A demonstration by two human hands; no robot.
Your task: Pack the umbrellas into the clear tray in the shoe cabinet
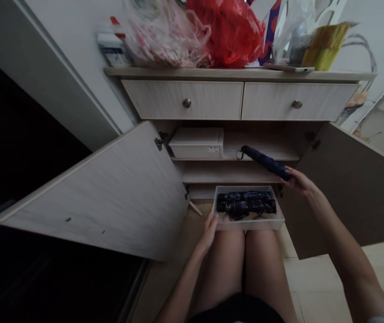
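Slim navy folded fabric umbrella (266,162): probably light, stiff lengthwise, soft-skinned; mid-length looks the steadier hold, I judge.
Right grip (299,180): closed round the umbrella's near end; the rest points to 10 o'clock, thin strap loop (239,155) at the far tip.
Clear rectangular plastic box (265,224): on the lap (228,251), likely rigid, slick; right grip's 8 o'clock.
Left grip (209,229): grasping the box, at its 8 o'clock.
Two dark plaid folded umbrellas (245,206): inside the box.
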